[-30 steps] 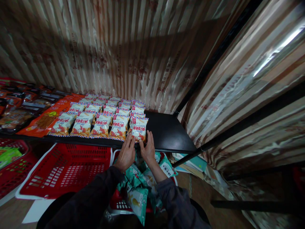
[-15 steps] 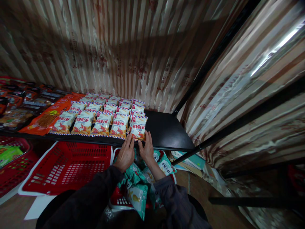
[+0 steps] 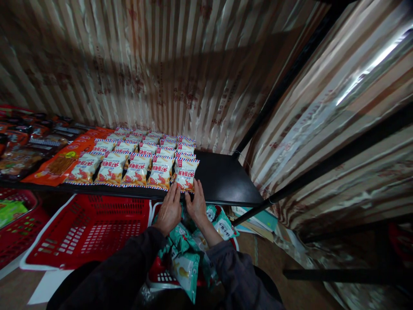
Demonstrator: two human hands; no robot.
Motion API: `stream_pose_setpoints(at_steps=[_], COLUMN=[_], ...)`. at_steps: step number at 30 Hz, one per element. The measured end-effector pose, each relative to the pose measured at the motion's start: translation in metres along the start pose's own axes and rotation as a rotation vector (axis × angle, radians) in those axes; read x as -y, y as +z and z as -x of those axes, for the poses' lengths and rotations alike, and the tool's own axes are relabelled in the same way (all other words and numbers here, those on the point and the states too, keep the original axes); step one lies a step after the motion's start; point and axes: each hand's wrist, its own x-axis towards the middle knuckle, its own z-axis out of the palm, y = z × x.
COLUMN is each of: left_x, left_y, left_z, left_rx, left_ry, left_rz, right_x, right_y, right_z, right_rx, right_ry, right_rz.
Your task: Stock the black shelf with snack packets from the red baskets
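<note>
Several small white snack bags with red lettering and striped edges stand in rows on the black shelf [image 3: 226,174]. At the right end of the front row is one snack bag [image 3: 186,173], leaning back on those behind it. My left hand [image 3: 169,209] touches its lower left corner with fingers stretched out. Against its lower right edge rests my right hand [image 3: 197,204], thumb and fingers apart. Neither hand is wrapped round the bag. Below my hands, a red basket [image 3: 165,275] holds several teal snack bags [image 3: 185,267], partly hidden by my forearms.
Left of the rows lie an orange packet [image 3: 58,165] and several dark packets [image 3: 22,155]. A red basket with a white rim [image 3: 103,228] is under the shelf. A black post [image 3: 290,185] slants at the right. Striped sheeting [image 3: 161,64] hangs behind.
The view has shifted very slightly. My right hand's fingers have drawn a little inward against the bag's right edge; my left hand stays about where it was.
</note>
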Motion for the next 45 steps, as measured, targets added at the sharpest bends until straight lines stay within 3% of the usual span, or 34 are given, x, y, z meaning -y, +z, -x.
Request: stream_pose_setpoints(at_steps=[17,28,34,45], left_x=[-0.003,-0.006,-0.01,-0.005], left_y=[0.0,0.0,0.004,0.013], left_z=[-0.002,-0.004,-0.019,-0.049], left_rx=[-0.027,-0.047,-0.102,-0.18], left_ry=[-0.001,-0.022,0.069,0.037], left_rz=[-0.064,-0.094,-0.095,-0.058], right_x=[0.012,0.001,-0.004,-0.01], right_y=[-0.004,0.003,-0.001,-0.012], right_z=[-0.023,-0.02,-0.025,-0.029], right_rx=[-0.039,-0.031,-0.012,0.054], right_ry=[-0.058,-0.032,-0.056,-0.119], right_rz=[-0.111,-0.089,-0.104,-0.204])
